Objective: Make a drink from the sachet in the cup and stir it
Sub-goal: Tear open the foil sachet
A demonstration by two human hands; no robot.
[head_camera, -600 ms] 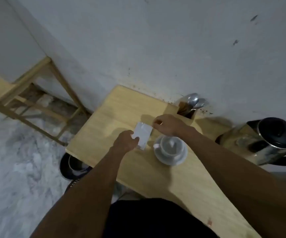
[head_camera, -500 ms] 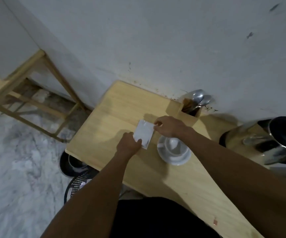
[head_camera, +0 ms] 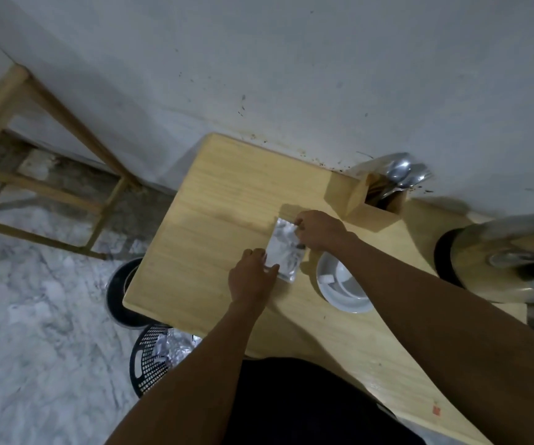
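Observation:
A silvery white sachet (head_camera: 283,250) is held above the wooden table (head_camera: 214,226) between both hands. My left hand (head_camera: 251,279) pinches its near lower edge. My right hand (head_camera: 318,229) grips its far upper corner. A white cup (head_camera: 347,281) stands on a white saucer (head_camera: 346,301) just right of the sachet, partly under my right forearm. Something pale lies in the cup. Metal spoons (head_camera: 403,175) stick out of a wooden holder (head_camera: 368,200) by the wall.
A steel kettle with a black lid (head_camera: 503,261) stands at the right edge, blurred. Under the table's left end sit a black round bin (head_camera: 121,290) and a black mesh basket (head_camera: 153,358) holding foil wrappers. A wooden frame (head_camera: 44,130) leans on the wall at left.
The view has shifted a little, so the table and hands sit slightly lower and to the right. Both hands keep hold of the sachet beside the cup.

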